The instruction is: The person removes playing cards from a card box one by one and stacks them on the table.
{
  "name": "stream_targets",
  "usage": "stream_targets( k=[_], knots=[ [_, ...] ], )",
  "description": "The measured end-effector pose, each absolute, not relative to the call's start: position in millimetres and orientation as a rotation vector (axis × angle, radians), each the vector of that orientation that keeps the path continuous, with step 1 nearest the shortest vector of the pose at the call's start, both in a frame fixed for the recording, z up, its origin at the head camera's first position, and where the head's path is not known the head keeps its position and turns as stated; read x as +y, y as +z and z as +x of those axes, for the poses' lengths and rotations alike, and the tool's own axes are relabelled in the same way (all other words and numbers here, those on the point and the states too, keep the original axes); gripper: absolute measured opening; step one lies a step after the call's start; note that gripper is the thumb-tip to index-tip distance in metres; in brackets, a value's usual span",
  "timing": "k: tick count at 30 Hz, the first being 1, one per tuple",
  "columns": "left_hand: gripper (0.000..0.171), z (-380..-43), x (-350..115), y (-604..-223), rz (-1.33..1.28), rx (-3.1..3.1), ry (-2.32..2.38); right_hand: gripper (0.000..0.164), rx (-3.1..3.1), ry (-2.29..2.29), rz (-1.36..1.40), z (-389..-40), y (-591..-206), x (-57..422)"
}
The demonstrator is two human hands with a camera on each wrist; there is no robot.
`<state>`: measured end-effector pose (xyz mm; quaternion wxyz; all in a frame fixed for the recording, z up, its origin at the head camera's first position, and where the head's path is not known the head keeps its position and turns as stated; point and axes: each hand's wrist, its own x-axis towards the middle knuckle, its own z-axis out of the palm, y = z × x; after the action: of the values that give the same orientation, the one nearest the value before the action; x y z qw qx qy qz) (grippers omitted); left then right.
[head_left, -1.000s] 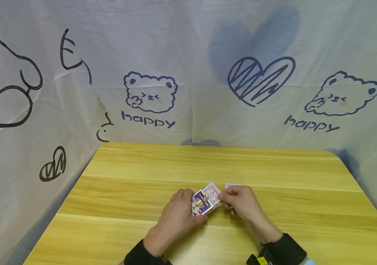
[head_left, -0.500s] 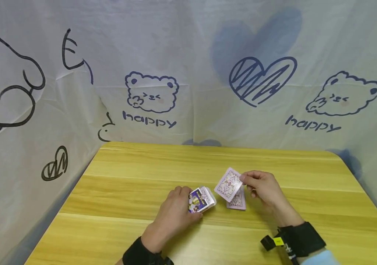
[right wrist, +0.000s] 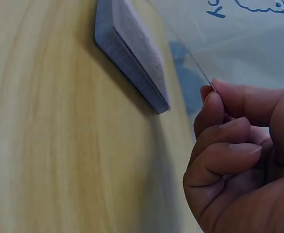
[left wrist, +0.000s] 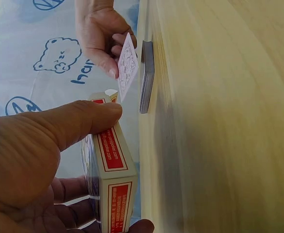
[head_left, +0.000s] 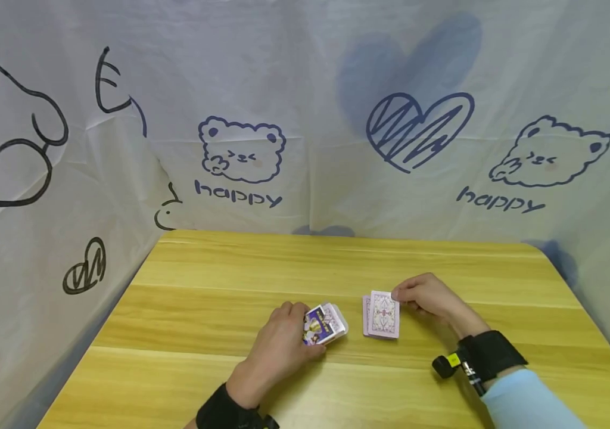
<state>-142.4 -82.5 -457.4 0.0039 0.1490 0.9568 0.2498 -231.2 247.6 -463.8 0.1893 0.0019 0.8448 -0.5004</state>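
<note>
My left hand (head_left: 282, 345) grips a playing card box (head_left: 317, 326) with a purple and gold printed front. Patterned card backs show at the box's far end. In the left wrist view the thumb lies along the red-printed side of the box (left wrist: 115, 160). My right hand (head_left: 436, 302) pinches one playing card (head_left: 384, 314) by its corner, between thumb and forefinger, back side up. Edge-on in the right wrist view, that card is a thin line over a thick stack of cards (right wrist: 132, 53). The stack rests on the table, mostly covered by the card from above.
A wooden table (head_left: 219, 268) with rounded far corners lies under both hands. Behind it hangs a white cloth (head_left: 326, 179) with drawn bears, hearts and lettering. Another cloth wall closes off the left side. Black camera straps (head_left: 492, 356) circle both wrists.
My right hand has drawn a card from the box, carried it right and turned it upright over the stack. The left hand has shifted slightly left with the box.
</note>
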Motion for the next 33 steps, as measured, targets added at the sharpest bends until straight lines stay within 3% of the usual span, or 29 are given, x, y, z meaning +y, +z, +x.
stream_targets(
  k=[12, 33],
  knots=[
    [0.078, -143, -81, -461, 0.476, 2.995, 0.782, 0.02, 2.389, -1.351, 0.032, -244, -475, 237],
    [0.077, -142, -80, -462, 0.467, 2.973, 0.78, 0.013, 2.562, -1.299, 0.009, -235, -482, 229]
  ],
)
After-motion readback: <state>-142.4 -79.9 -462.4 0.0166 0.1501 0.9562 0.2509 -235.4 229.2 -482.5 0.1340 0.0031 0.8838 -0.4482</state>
